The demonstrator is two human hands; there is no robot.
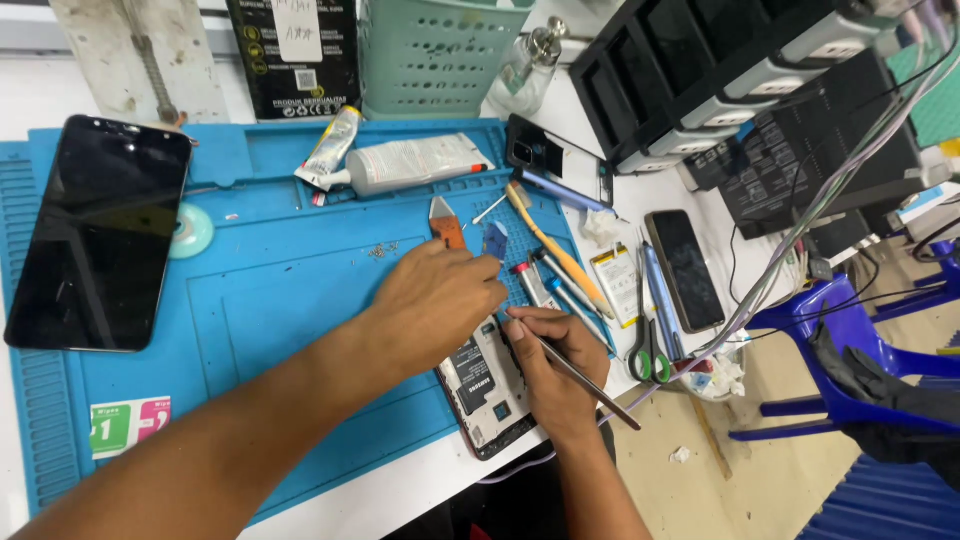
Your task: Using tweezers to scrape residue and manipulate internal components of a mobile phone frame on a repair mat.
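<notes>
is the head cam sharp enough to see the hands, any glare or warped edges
Head view: evenly and brightly lit, and both the left hand and right hand are sharp; soft glare on the black screen panel; wide-lens bending toward the edges; the opened phone is partly hidden under the hands.
</notes>
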